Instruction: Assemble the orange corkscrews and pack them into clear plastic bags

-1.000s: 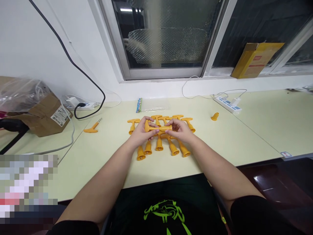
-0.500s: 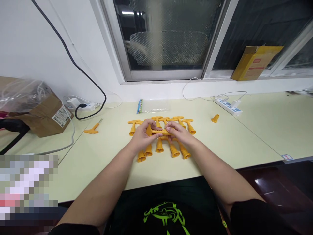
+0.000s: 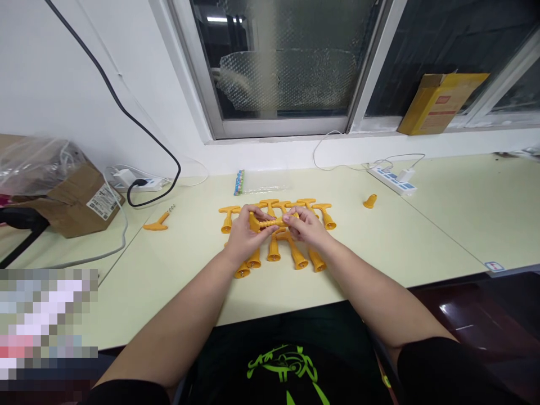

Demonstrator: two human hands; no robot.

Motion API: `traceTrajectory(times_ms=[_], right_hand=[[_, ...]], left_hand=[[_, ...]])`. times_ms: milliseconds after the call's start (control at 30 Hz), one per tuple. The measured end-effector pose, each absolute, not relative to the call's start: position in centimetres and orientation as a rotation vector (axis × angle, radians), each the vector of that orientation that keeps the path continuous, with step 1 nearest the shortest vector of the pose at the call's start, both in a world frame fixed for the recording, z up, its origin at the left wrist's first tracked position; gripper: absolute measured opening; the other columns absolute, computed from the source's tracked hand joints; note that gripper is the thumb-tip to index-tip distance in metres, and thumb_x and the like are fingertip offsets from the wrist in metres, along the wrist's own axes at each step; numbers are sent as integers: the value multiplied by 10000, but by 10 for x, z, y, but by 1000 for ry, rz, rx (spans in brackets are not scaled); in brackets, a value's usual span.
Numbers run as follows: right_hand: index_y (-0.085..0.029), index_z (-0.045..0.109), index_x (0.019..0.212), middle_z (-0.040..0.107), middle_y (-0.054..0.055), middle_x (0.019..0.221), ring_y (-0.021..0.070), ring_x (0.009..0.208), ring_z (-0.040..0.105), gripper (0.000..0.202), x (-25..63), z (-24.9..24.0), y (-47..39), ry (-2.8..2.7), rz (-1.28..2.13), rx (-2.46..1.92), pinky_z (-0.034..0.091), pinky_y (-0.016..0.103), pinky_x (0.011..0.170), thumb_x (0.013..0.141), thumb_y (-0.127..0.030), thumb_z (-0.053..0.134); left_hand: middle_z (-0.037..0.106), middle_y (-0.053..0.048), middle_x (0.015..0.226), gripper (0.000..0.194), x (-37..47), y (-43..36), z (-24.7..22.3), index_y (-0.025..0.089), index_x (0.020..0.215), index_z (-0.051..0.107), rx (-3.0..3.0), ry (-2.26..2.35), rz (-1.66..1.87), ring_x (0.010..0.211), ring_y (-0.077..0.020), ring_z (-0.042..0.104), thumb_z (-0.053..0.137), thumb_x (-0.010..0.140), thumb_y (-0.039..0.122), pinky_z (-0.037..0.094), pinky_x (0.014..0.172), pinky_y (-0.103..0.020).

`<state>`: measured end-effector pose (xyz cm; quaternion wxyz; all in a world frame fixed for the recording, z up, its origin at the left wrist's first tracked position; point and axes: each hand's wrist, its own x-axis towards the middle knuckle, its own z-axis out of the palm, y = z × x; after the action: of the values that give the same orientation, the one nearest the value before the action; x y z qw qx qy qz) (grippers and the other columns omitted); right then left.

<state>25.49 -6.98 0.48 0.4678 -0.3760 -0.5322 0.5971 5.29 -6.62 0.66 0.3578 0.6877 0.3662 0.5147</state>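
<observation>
Between my hands, just above the table, lies a yellow corkscrew (image 3: 267,224), held roughly level with its ridged middle showing. My left hand (image 3: 247,233) is closed around its wider left end. The fingers of my right hand (image 3: 307,226) pinch the right end, partly hiding it. Which end is the handle I cannot tell. Around and under my hands lie several yellow T-handled corkscrews with bell-shaped sleeves, among them one at the left (image 3: 228,218), one at the right (image 3: 325,216) and a nearer one (image 3: 297,254). My forearms and hands cover some of them.
A T-handle with a bare metal spiral (image 3: 157,223) lies at the left. One loose yellow sleeve (image 3: 370,201) is at the right. Behind are a clear plastic bag (image 3: 265,181) and a power strip (image 3: 392,181). A cardboard box (image 3: 84,208) stands at the far left.
My right hand has shifted its grip and turned slightly on the corkscrew's right end. The left hand keeps its hold. The whole view has moved a little.
</observation>
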Motion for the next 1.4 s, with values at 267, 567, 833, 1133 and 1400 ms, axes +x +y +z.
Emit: traceTrajectory(times_ms=[267,567,833,1133,1400], right_hand=[[-252,374,734,240,-107,496,78,420,165,538,258,2,-65,-1164,1582,-1006,143,237,416,810,-650,728],[-232,459,758,403,-49,635,130,603,367,410,257,-7,-64,-1520,904,-994,329,269,593,938,-565,619],[-237,566,843,518,-19,701,153,646,460,294,264,-2,-71,-1711,656,-958,379,296,629,956,-501,624],[-250,597,962,608,46,804,222,761,583,258,271,-6,-62,-1984,323,-722,497,385,737,986,-506,581],[-261,581,1089,603,93,1071,249,1023,601,133,277,-3,-62,-2012,192,-629,522,431,897,965,-257,628]], left_hand=[[744,-85,1051,309,59,-68,-3,236,885,531,1999,874,1280,1042,-246,712,808,833,364,543,961,-430],[608,-9,875,367,60,-66,9,207,867,501,1635,919,1170,599,-93,560,721,894,499,492,600,-253],[519,58,748,450,63,-61,15,198,866,474,1267,814,1056,471,-18,418,827,799,468,356,475,-173],[421,78,681,357,53,-64,35,172,917,584,791,835,766,425,21,308,887,773,294,250,378,-94],[470,56,691,319,45,-61,36,163,920,628,815,820,840,452,15,351,888,755,245,266,388,-88]])
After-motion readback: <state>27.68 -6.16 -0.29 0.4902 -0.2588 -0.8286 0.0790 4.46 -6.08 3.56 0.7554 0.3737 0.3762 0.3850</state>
